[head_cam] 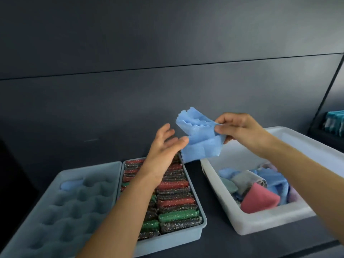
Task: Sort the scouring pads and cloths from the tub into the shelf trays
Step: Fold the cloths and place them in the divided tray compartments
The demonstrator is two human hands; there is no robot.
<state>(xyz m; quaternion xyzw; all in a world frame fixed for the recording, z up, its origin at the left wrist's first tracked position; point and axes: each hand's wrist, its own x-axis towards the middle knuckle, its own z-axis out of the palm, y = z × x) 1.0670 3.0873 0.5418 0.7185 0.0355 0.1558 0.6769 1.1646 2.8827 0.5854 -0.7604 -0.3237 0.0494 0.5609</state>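
- My right hand [240,131] pinches a light blue cloth [199,138] between thumb and fingers [220,129], holding it in the air above the gap between the trays and the tub.
- The cloth is crumpled and partly folded, with a zigzag edge showing at its top; its lower part hangs down toward the far corner of the pad tray.
- My left hand [163,151] is open, fingers spread and a little blurred, its fingertips at the cloth's left edge; I cannot tell whether they touch it.
- My left forearm lies across the view over the pad tray and hides part of its rows.
- The white tub [260,223] sits on the dark worktop [219,244] to the right, beneath my right forearm. Inside it lie more blue cloths [275,178], a pink cloth [260,200], a grey piece [245,178] and a pale green piece, all heaped toward its near end.
- The pad tray [186,237], pale blue-grey, sits left of the tub, apart from it, and is packed with rows of glittery scouring pads [176,203] in red, green and dark silver.
- Just beside it on the left is a second tray [93,166] of the same colour, its bottom moulded into rounded hollows. One blue cloth [71,184] lies in a hollow at its far left corner.
- At the far right edge something teal shows in a dark compartment; it is too blurred to identify.
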